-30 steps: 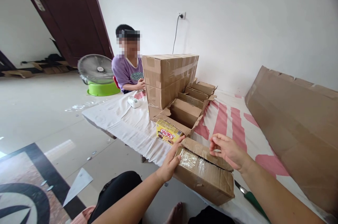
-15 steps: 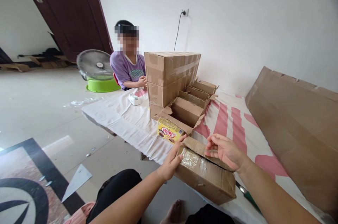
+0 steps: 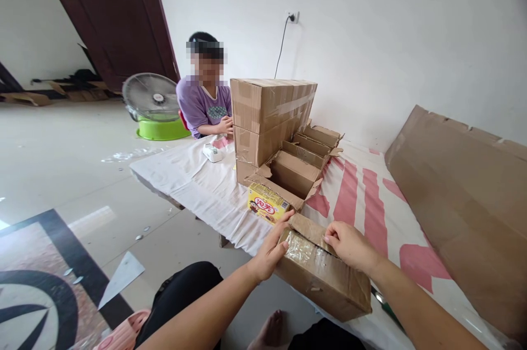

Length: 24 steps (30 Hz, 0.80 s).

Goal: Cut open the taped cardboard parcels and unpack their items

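A taped cardboard box (image 3: 325, 278) lies at the table's near edge, with one long flap partly raised. Its left end is gripped by my left hand (image 3: 269, 251), thumb on the near side and fingers over the far corner. My right hand (image 3: 349, 245) is closed in a pinch at the edge of the flap (image 3: 308, 227); the fingertips partly hide the contact. Just beyond my left hand stands a yellow printed packet box (image 3: 267, 203), its lower right corner covered by the cardboard box and my fingers.
Sealed cartons (image 3: 259, 108) are stacked beyond, beside a row of open cartons (image 3: 288, 174). A large cardboard sheet (image 3: 461, 196) leans at right. A green-handled tool (image 3: 387, 306) lies partly under my right forearm. A person in purple (image 3: 201, 103) sits across the table, near a fan (image 3: 152, 97).
My right hand has come down onto the flap, its fingers going from loosely apart to a pinch. The flap sits a little lower. My left hand keeps its hold.
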Motion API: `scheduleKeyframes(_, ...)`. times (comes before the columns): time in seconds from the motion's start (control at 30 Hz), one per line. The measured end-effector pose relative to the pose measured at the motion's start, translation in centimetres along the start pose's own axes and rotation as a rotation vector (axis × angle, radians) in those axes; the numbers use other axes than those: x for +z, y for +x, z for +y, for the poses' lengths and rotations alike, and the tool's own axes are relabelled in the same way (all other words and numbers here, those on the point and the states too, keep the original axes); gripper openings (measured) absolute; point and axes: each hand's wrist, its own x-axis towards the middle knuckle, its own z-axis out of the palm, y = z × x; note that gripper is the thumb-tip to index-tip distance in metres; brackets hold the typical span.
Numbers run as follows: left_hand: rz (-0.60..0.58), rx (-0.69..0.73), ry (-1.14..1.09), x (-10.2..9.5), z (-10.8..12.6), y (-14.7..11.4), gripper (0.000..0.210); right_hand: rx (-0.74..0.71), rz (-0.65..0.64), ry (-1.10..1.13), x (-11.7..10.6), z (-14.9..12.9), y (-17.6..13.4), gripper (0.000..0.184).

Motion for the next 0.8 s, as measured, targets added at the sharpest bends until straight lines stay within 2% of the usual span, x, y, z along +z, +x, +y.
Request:
scheduleKeyframes(0.2, -0.014, -0.016, -0.011, -0.3, 0.4, 0.0, 0.049, -0.141, 0.007, -0.024, 0.0, 0.3, -1.5, 0.017)
scheduleKeyframes(0.33, -0.037, -0.033, -0.039, -0.3, 0.4, 0.1, 0.045, -0.311, 0.089, 0.006, 0.5, 0.3, -3.5, 0.017)
scheduleKeyframes(0.5, -0.001, -0.032, -0.023, 0.0, 0.1, 0.2, 0.048, -0.593, 0.254, 0.008, 2.1, 0.5, -6.2, 0.016)
scheduleKeyframes(0.67, 0.023, -0.034, 0.033, 0.2, 0.2, 0.1, 0.044, -0.897, 0.196, 0.137, 3.0, 0.5, -9.0, 0.014)
scheduleKeyframes(0.73, 0.072, -0.034, 0.077, 0.5, 0.3, 0.0, 0.046, -0.878, 0.144, 0.132, 2.8, 0.5, -10.1, 0.014)
scheduleKeyframes(0.8, 0.116, -0.049, 0.134, 1.1, 0.5, -0.2, 0.046, -0.754, 0.136, 0.09, 2.4, 0.6, -11.2, 0.015)
